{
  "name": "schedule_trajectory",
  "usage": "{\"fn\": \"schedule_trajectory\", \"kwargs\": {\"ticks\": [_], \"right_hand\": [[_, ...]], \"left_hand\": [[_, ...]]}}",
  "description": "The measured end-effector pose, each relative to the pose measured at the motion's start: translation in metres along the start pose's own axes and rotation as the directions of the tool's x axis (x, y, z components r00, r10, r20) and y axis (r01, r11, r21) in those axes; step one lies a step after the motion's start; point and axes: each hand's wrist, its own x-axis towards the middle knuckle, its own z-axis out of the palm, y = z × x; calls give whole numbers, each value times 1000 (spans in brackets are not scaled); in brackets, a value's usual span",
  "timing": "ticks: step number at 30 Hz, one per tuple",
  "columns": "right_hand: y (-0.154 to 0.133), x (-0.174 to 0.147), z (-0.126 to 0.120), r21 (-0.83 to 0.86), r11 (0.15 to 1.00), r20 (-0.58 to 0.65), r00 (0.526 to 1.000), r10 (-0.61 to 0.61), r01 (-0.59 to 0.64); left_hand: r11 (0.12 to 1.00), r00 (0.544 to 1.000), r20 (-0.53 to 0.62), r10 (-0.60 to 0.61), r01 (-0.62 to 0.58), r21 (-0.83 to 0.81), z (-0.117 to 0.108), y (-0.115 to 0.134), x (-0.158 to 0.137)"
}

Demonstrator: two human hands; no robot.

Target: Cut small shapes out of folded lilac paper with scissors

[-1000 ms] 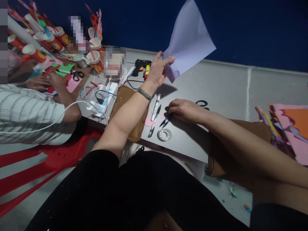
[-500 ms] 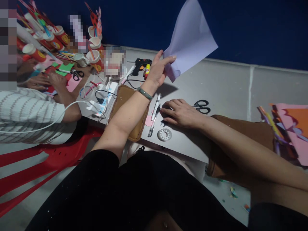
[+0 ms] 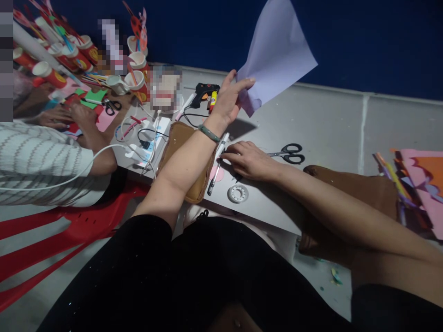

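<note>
My left hand (image 3: 226,99) is raised above the table, its thumb and fingers closed on the lower left edge of a light purple sheet of paper (image 3: 280,55). Low over the tabletop, my right hand (image 3: 251,160) has its fingers stretched leftward, the fingertips touching the upper end of a black-and-clear pen (image 3: 215,177). A white marker (image 3: 222,144) lies beside that pen. Under the pen is a pink paper piece (image 3: 218,173). A white tape roll (image 3: 237,193) lies nearer to me, and black-handled scissors (image 3: 290,153) lie right of my right hand.
A brown pad (image 3: 185,136) lies under my left forearm, another (image 3: 349,189) under my right. Behind sit a glue gun (image 3: 204,93), a glue stick (image 3: 212,101) and a power strip (image 3: 155,138) with cables. A co-worker's hands (image 3: 81,113) handle coloured paper at left, near red cups (image 3: 136,83).
My right hand has slid left, and the pen and white marker have shifted left with it. More of the scissors and pink piece shows. My left hand still holds the purple paper nearly in place.
</note>
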Motion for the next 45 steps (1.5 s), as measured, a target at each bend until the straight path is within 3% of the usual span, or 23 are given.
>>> {"fn": "schedule_trajectory", "kwargs": {"ticks": [7,18,25,35,39,45], "right_hand": [[0,4,2,-119,992,-45,999,31,-36],[-3,8,10,-72,997,-44,999,-10,7],[-4,12,9,-51,996,-51,996,66,-69],[-5,11,11,-14,998,3,999,54,-53],[-4,11,10,-51,998,41,998,41,-39],[-2,10,8,-121,992,39,999,-15,20]], "left_hand": [[999,998,46,43,-42,-31,-1,1,-2],[999,998,55,26,-25,-28,-1,2,-5],[999,999,43,29,-27,-45,0,3,-3],[1000,999,37,10,-9,-30,-2,2,-2],[999,997,51,-49,50,-8,-4,2,-2],[999,997,79,6,-10,47,-2,0,-9]]}}
